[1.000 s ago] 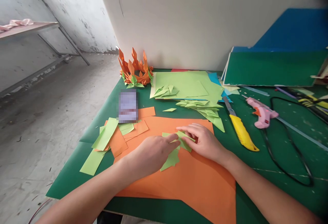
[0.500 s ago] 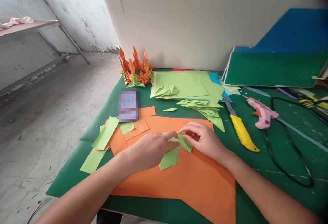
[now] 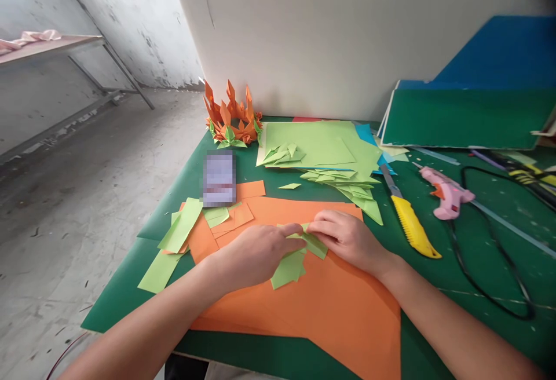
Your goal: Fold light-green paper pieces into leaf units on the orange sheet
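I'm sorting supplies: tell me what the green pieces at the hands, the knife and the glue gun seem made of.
Green pieces: likely matte paper, by their thin flat cut edges.
Knife: handle probably plastic, evenly yellow and ridged; blade dull grey, likely metal.
Glue gun: apparently smooth plastic, by its rounded pink form.

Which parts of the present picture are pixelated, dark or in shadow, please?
Head view: the purplish rectangle is pixelated, so its details cannot be read; head view: the upper right corner fades to black; head view: soft shadow falls on the orange paper beside the right hand.
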{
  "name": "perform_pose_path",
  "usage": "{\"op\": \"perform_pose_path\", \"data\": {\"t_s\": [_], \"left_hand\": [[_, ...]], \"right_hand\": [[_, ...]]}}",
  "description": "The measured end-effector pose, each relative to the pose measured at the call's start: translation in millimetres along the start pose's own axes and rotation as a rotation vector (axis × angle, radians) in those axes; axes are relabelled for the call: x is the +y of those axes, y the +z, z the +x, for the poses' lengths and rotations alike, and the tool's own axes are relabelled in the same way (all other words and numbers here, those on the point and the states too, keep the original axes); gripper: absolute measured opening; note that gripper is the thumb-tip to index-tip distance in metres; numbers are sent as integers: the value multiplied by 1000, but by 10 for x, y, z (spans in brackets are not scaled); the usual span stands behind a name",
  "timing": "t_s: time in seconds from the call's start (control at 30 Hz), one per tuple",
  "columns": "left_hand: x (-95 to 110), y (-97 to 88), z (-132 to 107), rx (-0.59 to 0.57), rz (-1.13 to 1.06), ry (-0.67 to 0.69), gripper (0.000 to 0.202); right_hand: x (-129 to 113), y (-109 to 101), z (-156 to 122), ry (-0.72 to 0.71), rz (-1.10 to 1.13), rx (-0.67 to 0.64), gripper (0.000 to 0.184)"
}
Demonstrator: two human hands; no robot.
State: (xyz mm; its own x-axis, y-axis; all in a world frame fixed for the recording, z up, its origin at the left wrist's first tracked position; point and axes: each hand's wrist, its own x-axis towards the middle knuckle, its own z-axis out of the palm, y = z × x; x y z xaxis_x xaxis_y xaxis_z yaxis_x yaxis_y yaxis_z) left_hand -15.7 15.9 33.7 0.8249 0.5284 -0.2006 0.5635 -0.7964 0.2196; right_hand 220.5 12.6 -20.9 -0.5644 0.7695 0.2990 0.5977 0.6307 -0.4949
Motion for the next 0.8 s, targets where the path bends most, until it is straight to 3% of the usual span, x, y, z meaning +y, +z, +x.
{"op": "perform_pose_path", "data": {"t_s": [0.27,0.8], "left_hand": [[11,-25,-2,-11,71,17,50],[36,-10,13,-5,-70,-34,41]], "right_hand": [[9,-35,-7,-50,-120,-61,31],[49,-55,-5,-126,-120,-43,32]]}}
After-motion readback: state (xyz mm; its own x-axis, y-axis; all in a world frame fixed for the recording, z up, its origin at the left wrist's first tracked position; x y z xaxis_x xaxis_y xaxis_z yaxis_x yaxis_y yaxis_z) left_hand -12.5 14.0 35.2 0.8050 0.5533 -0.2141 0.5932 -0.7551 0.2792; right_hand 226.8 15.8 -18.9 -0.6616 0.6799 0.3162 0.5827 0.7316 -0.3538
